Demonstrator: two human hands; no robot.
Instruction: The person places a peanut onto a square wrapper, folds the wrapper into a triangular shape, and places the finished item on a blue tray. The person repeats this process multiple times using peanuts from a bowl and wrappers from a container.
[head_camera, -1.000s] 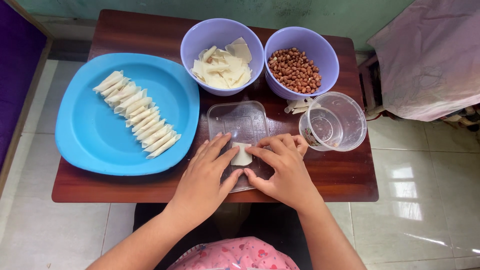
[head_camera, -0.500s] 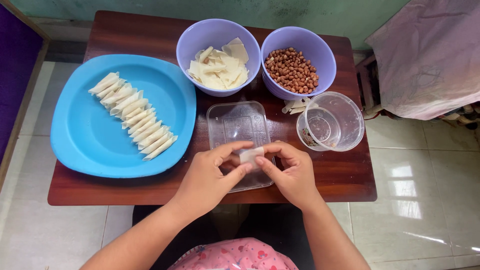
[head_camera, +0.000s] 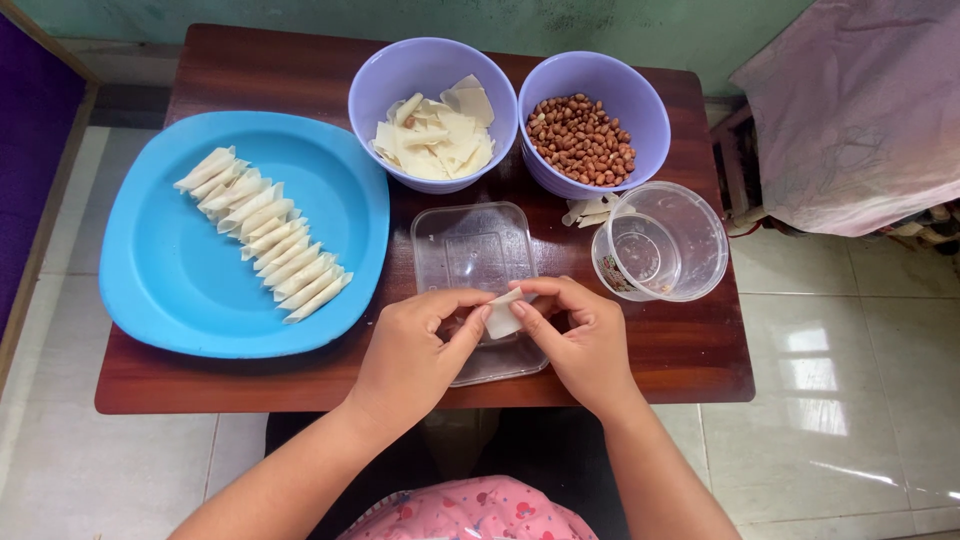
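A person sits at a small dark wooden table (head_camera: 200, 385), seen from above. Both hands meet at the near edge, over a clear plastic lid (head_camera: 475, 250) lying flat on the wood. The left hand (head_camera: 415, 350) and right hand (head_camera: 580, 340) are together, each pinching one small pale wrapper (head_camera: 502, 315) between thumb and fingertips. The wrapper sits just above the lid, partly folded; whether a filling is inside cannot be seen.

To the left lies a large blue plate (head_camera: 170, 300) carrying a slanted row of finished rolls (head_camera: 265, 245), thin and pale, touching one another. Behind the lid stand two lilac bowls side by side: the left bowl (head_camera: 400, 75) holds loose cut wrappers (head_camera: 435, 135), the right bowl (head_camera: 640, 110) holds brown peanuts (head_camera: 580, 140). A clear round tub (head_camera: 700, 245) stands just right of the lid, with a few wrapper scraps (head_camera: 588, 210) beside it. A pink cloth (head_camera: 860, 110) covers something off the table to the right.

Risks, judged from this view: the wrapper looks thin, so a hard pinch or a pull from both hands at once may tear it. A loose fold may let it spring open. The lid overhangs the near edge slightly, so pressing down on it could tip it toward the lap. The tub stands near the right wrist, and a wide elbow move could knock it over.
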